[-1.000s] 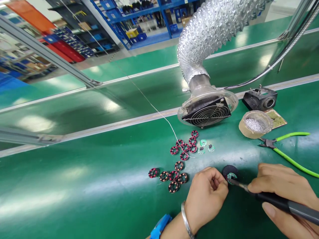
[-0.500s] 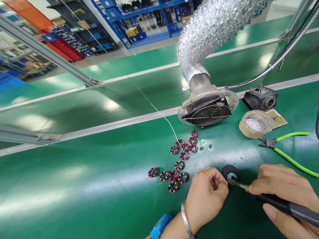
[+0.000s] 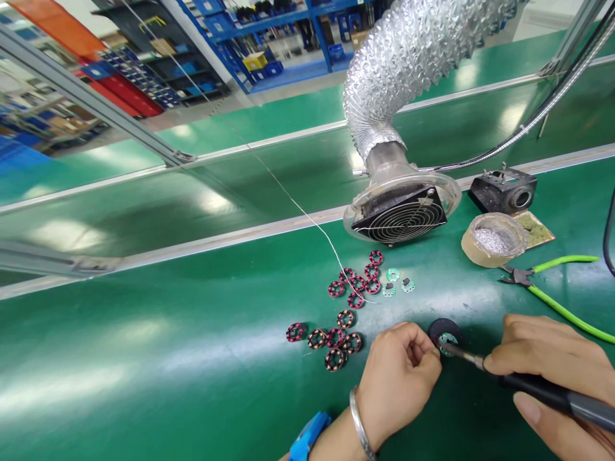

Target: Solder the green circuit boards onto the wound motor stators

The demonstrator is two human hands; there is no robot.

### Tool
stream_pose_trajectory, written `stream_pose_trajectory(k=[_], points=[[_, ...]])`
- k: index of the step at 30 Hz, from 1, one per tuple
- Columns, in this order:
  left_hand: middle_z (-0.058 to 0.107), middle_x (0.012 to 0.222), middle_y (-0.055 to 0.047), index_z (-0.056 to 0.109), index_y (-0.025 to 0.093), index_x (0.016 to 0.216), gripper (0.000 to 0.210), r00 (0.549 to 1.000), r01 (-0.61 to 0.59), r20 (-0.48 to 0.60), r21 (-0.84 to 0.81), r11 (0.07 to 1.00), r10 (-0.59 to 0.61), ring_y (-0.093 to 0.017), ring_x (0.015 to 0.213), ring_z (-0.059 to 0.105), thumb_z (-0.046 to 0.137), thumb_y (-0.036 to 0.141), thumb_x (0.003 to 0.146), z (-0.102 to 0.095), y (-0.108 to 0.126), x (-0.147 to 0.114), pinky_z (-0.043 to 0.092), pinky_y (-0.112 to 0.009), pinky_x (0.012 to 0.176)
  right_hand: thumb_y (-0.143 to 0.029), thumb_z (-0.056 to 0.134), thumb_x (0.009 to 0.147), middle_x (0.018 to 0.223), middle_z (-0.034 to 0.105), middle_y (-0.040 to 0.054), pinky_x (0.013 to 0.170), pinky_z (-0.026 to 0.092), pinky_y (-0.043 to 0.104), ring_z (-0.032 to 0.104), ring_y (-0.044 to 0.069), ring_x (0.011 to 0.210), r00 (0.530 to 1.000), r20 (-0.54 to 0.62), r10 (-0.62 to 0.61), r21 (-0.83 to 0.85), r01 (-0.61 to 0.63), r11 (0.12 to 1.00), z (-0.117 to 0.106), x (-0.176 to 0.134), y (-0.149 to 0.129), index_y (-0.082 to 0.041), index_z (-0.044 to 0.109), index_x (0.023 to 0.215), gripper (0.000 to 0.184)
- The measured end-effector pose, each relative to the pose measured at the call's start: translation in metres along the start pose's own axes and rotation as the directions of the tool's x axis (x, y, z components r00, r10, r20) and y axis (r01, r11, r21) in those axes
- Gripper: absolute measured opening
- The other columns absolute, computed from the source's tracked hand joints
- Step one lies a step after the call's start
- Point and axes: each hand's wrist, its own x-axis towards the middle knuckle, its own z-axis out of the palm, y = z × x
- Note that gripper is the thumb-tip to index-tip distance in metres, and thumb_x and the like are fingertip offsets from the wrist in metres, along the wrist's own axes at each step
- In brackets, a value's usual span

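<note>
Circuit board, green and ring-shaped point(image 3: 448, 339), on a round black disc point(image 3: 440, 326), well in from the counter's point(image 3: 192, 358) far edge.
Probably light, stiff, brittle; best held by its rim. Left fingers point(image 3: 429, 366) press together, contents hidden; right fingers point(image 3: 502, 360) pinch a black-handled soldering iron point(image 3: 541, 388).

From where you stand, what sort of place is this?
Probably an electronics workshop: the right hand holds a likely soldering iron, small circuit boards lie on the bench, and a silver duct ends in a fan.
</note>
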Motion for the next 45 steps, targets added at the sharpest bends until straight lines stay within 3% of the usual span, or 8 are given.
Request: stream_pose_trajectory(k=[21,27,30,32,34,36,38,45], points=[[0.052,0.049,0.003,0.055,0.017,0.060,0.013,1.000,-0.010,0.004,0.002,1.000,0.010,-0.010,0.047,0.047,0.052,0.012,0.071,-0.001,-0.002,0.002,0.033,-0.020,0.047,-0.010,0.046,0.079,0.065,0.055,0.0013,0.050,0.042,0.030,0.055,0.016,0.054,0.999,0.043,0.023,0.040,-0.024,0.999,-0.001,-0.006,0.007,-0.017,0.058,0.094,0.020],[0.055,0.057,0.001,0.059,0.016,0.063,0.012,0.999,-0.046,0.017,-0.010,0.999,0.046,-0.009,0.049,0.048,0.054,0.011,0.073,0.000,-0.002,-0.002,0.036,-0.019,0.047,-0.016,0.051,0.084,0.079,0.062,0.0052,0.055,0.049,0.034,0.063,0.022,0.070,0.989,-0.140,0.053,-0.023,-0.056,0.998,-0.001,-0.016,0.012,-0.022,0.060,0.111,0.028],[0.059,0.066,0.001,0.064,0.016,0.073,0.007,0.988,-0.151,0.012,0.136,0.979,0.151,-0.009,0.050,0.049,0.058,0.014,0.075,-0.015,0.002,-0.007,0.039,-0.019,0.047,-0.018,0.050,0.088,0.092,0.064,0.0078,0.059,0.050,0.036,0.065,0.025,0.081,0.975,-0.181,0.132,-0.061,-0.145,0.987,-0.002,-0.023,0.010,-0.023,0.059,0.115,0.029],[0.061,0.077,-0.002,0.067,0.017,0.084,0.011,0.952,-0.246,-0.074,0.388,0.888,0.296,-0.011,0.056,0.052,0.056,0.015,0.080,-0.034,0.003,-0.006,0.043,-0.022,0.053,-0.020,0.049,0.090,0.097,0.062,0.0088,0.060,0.050,0.036,0.064,0.026,0.083,0.959,-0.217,0.183,-0.081,-0.205,0.975,-0.002,-0.029,0.008,-0.023,0.059,0.113,0.025],[0.062,0.090,-0.006,0.067,0.018,0.094,0.019,0.880,-0.226,-0.168,0.675,0.703,0.444,-0.017,0.069,0.056,0.053,0.012,0.084,-0.055,0.001,0.000,0.048,-0.028,0.062,-0.021,0.048,0.091,0.099,0.060,0.0089,0.060,0.050,0.036,0.063,0.026,0.084,0.951,-0.241,0.192,-0.087,-0.218,0.972,-0.001,-0.034,0.008,-0.023,0.059,0.112,0.024],[0.061,0.092,-0.008,0.069,0.018,0.094,0.020,0.846,-0.163,-0.147,0.843,0.513,0.512,-0.021,0.076,0.056,0.055,0.010,0.083,-0.072,-0.003,0.009,0.049,-0.034,0.068,-0.021,0.048,0.091,0.100,0.059,0.0084,0.061,0.050,0.036,0.063,0.026,0.084,0.955,-0.237,0.176,-0.070,-0.197,0.978,0.001,-0.038,0.008,-0.024,0.058,0.113,0.025],[0.060,0.086,-0.007,0.070,0.019,0.084,0.015,0.838,-0.180,-0.079,0.894,0.410,0.539,-0.022,0.074,0.053,0.058,0.011,0.083,-0.082,-0.007,0.016,0.049,-0.036,0.069,-0.022,0.049,0.090,0.100,0.059,0.0083,0.061,0.050,0.037,0.062,0.026,0.084,0.957,-0.242,0.158,-0.052,-0.175,0.983,0.002,-0.040,0.008,-0.024,0.057,0.116,0.027],[0.068,0.094,-0.005,0.066,0.018,0.091,0.011,0.646,-0.527,-0.015,0.715,0.460,0.763,-0.018,0.081,0.060,0.056,0.013,0.090,-0.057,-0.013,-0.002,0.048,-0.030,0.073,-0.025,0.047,0.092,0.078,0.063,0.0059,0.053,0.049,0.033,0.064,0.023,0.070,0.954,-0.298,0.024,-0.090,-0.053,0.995,0.012,-0.034,-0.004,-0.022,0.060,0.104,0.018]])
